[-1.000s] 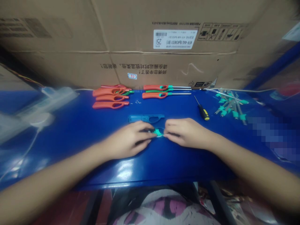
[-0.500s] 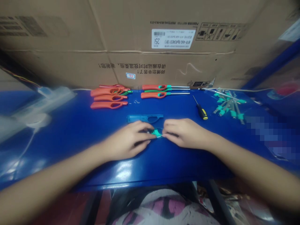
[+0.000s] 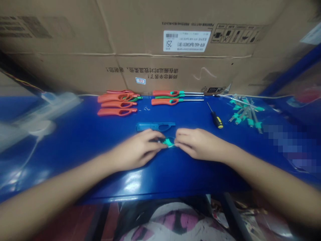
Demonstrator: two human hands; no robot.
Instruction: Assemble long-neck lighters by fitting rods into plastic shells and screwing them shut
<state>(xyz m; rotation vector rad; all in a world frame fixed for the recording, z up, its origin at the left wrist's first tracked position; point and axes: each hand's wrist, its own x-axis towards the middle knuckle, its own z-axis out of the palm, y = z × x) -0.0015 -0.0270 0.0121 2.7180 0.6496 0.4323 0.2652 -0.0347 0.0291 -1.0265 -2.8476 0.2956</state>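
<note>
My left hand (image 3: 139,151) and my right hand (image 3: 198,143) meet at the middle of the blue table (image 3: 82,147), both pinched on a small green part (image 3: 168,143) held just above the surface. Their fingertips nearly touch around it. Part of the piece is hidden under my fingers. Just behind my hands lies a blue plastic lighter shell (image 3: 155,126), flat on the table and untouched.
Orange lighter handles (image 3: 116,104) lie at the back left. Assembled orange-and-green lighters (image 3: 175,97) sit at the back centre. A black and yellow screwdriver (image 3: 215,117) and a pile of green-tipped metal tubes (image 3: 245,112) are to the right. A cardboard box (image 3: 160,47) walls the back.
</note>
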